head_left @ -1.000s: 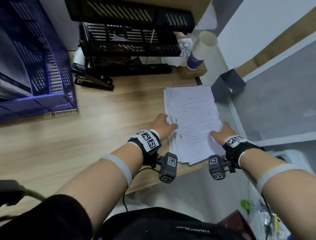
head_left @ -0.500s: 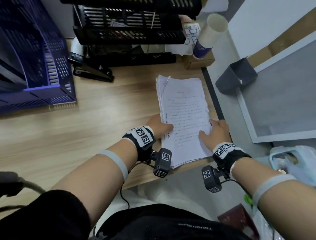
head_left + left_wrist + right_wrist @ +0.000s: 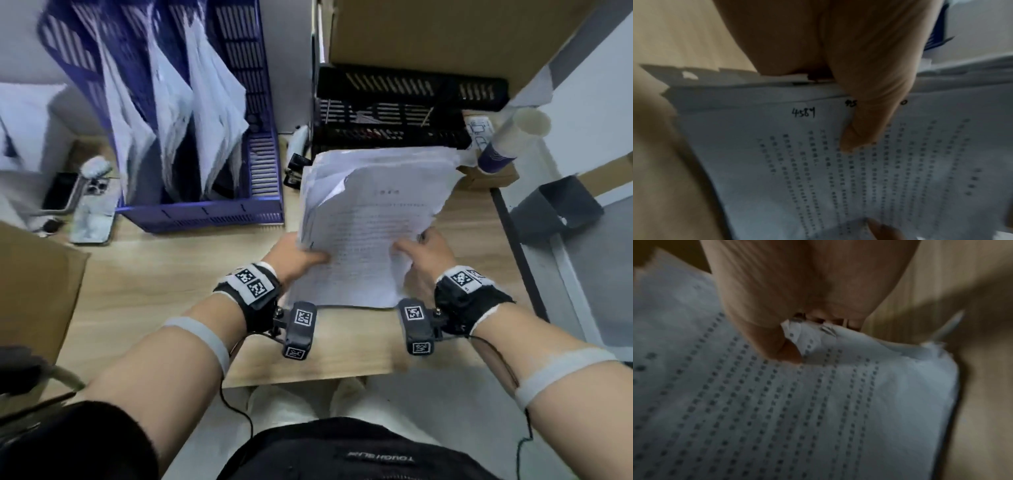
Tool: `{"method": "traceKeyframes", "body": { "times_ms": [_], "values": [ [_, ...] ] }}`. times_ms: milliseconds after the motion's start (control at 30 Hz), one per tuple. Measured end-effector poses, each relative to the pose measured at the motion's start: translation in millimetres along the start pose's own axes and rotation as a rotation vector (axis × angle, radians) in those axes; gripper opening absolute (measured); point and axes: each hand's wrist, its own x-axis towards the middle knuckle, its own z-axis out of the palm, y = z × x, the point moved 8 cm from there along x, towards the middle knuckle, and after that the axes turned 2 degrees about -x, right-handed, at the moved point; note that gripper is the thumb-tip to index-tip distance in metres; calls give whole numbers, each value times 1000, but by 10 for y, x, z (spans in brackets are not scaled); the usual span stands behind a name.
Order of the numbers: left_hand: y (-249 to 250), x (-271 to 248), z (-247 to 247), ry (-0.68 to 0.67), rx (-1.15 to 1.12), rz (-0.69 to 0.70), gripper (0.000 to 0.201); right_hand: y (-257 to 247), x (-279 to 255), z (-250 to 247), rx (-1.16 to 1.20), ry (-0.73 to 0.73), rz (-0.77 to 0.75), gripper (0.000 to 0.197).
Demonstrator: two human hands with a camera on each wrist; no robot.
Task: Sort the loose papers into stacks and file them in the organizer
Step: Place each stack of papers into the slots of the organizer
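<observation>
Stack [image 3: 370, 219] now lifted off desk [image 3: 144, 284]; left hand [image 3: 294, 257], right hand [image 3: 423, 260] pinch near edge; uneven sheets may slip out.

Thick printed paper stack [image 3: 363, 226], lifted, tilted

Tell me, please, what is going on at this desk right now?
A person is holding a thick stack of printed papers in both hands above the wooden desk. The left hand grips the stack's left edge with the thumb on the top sheet; the right hand grips the right edge likewise. The stack is lifted and tilted. To its left stands a purple file organizer whose slots already hold papers. This stack is not yet filed.
</observation>
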Motion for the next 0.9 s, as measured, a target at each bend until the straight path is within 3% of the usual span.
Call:
{"method": "traceKeyframes", "body": {
  "times_ms": [100,167,267,333,400,467,533,633,667,733,767,800,833,900],
  "values": [
    [306,-178,-506,79,-15,198,28,-398,-205,226,157,94,-99,19],
    [294,-269,-732,96,1,250,30,-443,-326,408,228,133,-91,17],
    [83,-324,-887,76,127,274,37,-283,-469,778,82,101,-4,18],
    [-108,-307,-924,26,283,237,40,-145,-523,958,-59,73,45,42],
    [-174,-331,-986,13,385,180,29,-88,-543,988,-183,104,92,65],
    [-105,-329,-1060,38,407,213,23,-113,-662,1038,-185,123,200,80],
    [62,-349,-1136,96,387,298,33,-284,-840,1337,-41,-57,248,85],
    [360,-456,-1108,81,341,441,27,-838,-1152,1768,24,-329,86,89],
    [492,-524,-1036,30,316,516,18,-992,-1196,1891,-25,-323,23,73],
    [703,-654,-879,-146,95,558,29,-1241,-1222,2106,-148,-311,-16,7],
    [777,-701,-810,-248,-15,548,36,-1302,-1280,2105,-180,-243,-10,15],
    [806,-672,-802,-282,-56,556,47,-1354,-1223,2053,-296,-108,-70,8],
    [827,-654,-832,-262,13,561,59,-1426,-1194,1978,-326,-41,-114,14],
    [837,-626,-892,-228,234,626,70,-1579,-1231,1790,-131,-15,-79,27]
  ]
}}
